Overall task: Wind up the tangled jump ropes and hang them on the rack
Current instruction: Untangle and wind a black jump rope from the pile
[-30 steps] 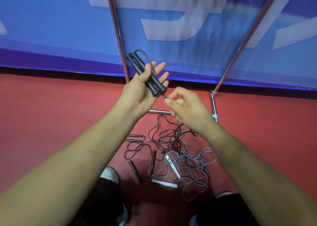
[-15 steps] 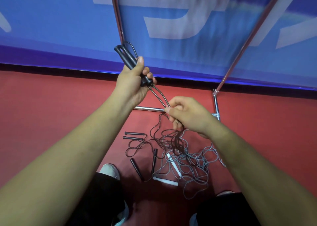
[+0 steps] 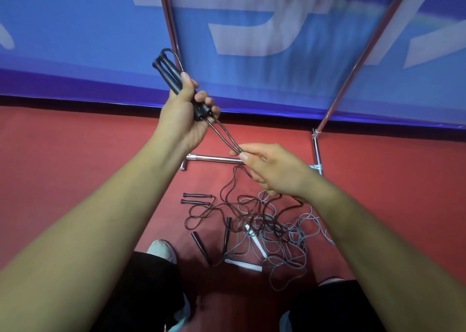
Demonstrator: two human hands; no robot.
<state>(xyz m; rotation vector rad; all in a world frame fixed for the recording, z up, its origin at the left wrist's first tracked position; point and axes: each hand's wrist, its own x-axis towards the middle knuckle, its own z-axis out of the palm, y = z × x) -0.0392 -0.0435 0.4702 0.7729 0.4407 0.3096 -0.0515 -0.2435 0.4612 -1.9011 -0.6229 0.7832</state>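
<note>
One tangled pile of jump ropes (image 3: 264, 226) lies on the red floor (image 3: 75, 168): four loose black handles (image 3: 199, 195), two white handles (image 3: 243, 265), dark and grey cords mixed. Above it, the right hand (image 3: 274, 170) fingers (image 3: 245, 156) pinch two dark strands (image 3: 224, 137). Higher up, the left hand (image 3: 184, 120) fingers curl round two held handles (image 3: 169, 72). The rack (image 3: 214, 159) stands behind, two chrome uprights.
</note>
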